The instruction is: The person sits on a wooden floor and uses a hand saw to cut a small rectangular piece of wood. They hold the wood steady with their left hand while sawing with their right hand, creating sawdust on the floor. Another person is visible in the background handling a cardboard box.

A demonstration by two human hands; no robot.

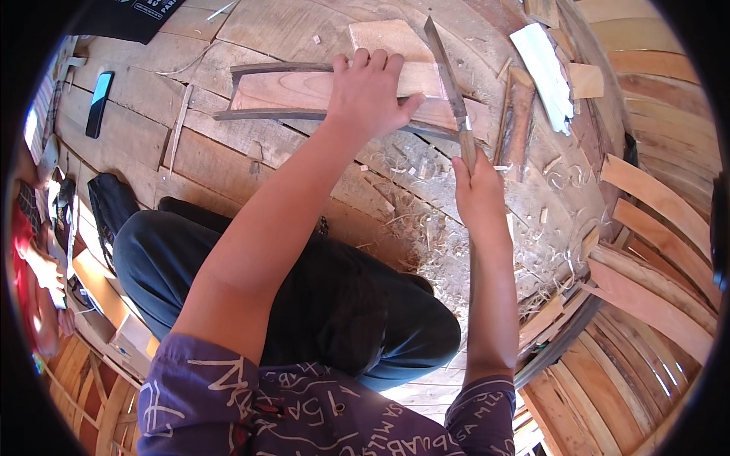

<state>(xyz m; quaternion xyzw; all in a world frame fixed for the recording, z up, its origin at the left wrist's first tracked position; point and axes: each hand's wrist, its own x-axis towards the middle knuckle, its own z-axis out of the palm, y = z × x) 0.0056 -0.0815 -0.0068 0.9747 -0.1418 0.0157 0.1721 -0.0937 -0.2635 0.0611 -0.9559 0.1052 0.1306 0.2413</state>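
Observation:
My left hand (368, 95) presses on a pale wooden board (281, 90) with dark, rough long edges. Its fingers bend over the far edge and the thumb points right. In my right hand (480, 194) is the wooden handle (468, 148) of a long, narrow-bladed tool, fingers wrapped round it. The grey blade (447, 72) slants across the board's right part, its tip pointing away from me. Whether the edge is toothed or smooth does not show. Behind the board lies a pale wood offcut (388, 39).
Curled shavings (433, 228) litter the plank floor. A split log piece (515, 118) and a white strip (541, 76) lie to the right, near curved wooden ribs (658, 201). A phone (99, 104) rests at the left. Another person's hand (47, 275) shows at the left rim.

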